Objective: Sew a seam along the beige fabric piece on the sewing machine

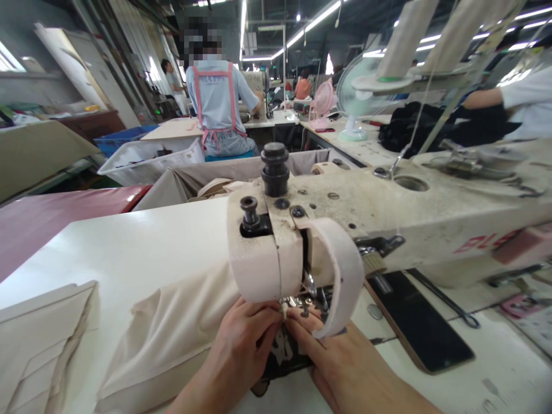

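Note:
Just below the needle area of a cream sewing machine [259, 264], my two hands meet at the fingertips. My left hand [248, 333] is closed, its fingers bent and pinching a beige fabric piece [181, 322] that spreads leftward over the white table. My right hand [321, 342] is closed too, thumb and fingers pressed together at a small light bit of the cloth between the fingertips. A curved white guard [349, 270] covers part of the right fingers. The presser foot and needle are largely hidden behind the machine head and my fingers.
Folded beige pieces [43, 345] lie at the left. Right of the hands are a dark phone [422, 322], a coin-like disc [375, 311] and a black tool [444, 299]. Thread cones [403, 40] stand above the machine. A fabric-lined bin [172, 184] and a seated person [218, 98] are beyond.

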Demonstrator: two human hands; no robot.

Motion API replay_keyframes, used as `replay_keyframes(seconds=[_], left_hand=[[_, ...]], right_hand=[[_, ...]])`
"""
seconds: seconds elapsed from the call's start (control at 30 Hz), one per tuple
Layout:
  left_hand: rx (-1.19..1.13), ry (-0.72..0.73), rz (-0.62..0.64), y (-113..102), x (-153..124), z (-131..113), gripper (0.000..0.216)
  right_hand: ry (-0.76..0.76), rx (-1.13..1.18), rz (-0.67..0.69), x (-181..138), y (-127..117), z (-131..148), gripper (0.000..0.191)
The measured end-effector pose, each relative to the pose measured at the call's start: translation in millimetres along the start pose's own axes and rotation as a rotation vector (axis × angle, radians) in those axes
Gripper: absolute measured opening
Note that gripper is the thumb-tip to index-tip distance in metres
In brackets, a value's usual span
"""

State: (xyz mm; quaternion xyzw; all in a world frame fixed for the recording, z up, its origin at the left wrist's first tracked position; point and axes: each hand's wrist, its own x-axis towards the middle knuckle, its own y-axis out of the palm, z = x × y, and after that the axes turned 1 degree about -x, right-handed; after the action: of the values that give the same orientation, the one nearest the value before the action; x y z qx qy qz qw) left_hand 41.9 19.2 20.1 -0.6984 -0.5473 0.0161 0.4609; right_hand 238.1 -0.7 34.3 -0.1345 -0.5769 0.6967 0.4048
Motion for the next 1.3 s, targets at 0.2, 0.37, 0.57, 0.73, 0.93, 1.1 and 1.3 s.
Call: replay_keyframes(seconds=[0.2,0.37,0.57,0.73,0.93,1.1,1.3], left_hand=[[0.017,0.014,-0.061,-0.3,3.7,-0.1,0.021],[0.020,0.032,-0.071,-2.0,5.5,-1.3,0.021],[0.037,0.033,-0.065,-1.9,6.5,-1.4,0.020],[0.040,0.038,-0.055,-0.8,5.6,-0.8,0.020],[0.090,0.014,-0.043,2.1,3.6,-0.2,0.025],[0.158,-0.011,-0.089,7.3,4.0,12.7,0.024],[0.179,-0.024,-0.102,6.3,8.9,16.6,0.021]], right_hand=[[0.019,0.067,-0.023,-6.4,-0.1,-3.2,0.061],[0.109,0.185,-0.086,-11.5,-1.8,-7.6,0.053],[0.059,0.141,-0.029,-7.5,-2.1,-7.2,0.054],[0.048,0.051,-0.004,-4.1,-1.9,-3.8,0.052],[0.077,0.067,-0.014,-0.5,0.1,-3.0,0.044],[0.098,0.069,-0.020,2.7,-0.3,-2.5,0.046],[0.151,0.123,-0.050,-0.5,-0.8,-0.5,0.038]])
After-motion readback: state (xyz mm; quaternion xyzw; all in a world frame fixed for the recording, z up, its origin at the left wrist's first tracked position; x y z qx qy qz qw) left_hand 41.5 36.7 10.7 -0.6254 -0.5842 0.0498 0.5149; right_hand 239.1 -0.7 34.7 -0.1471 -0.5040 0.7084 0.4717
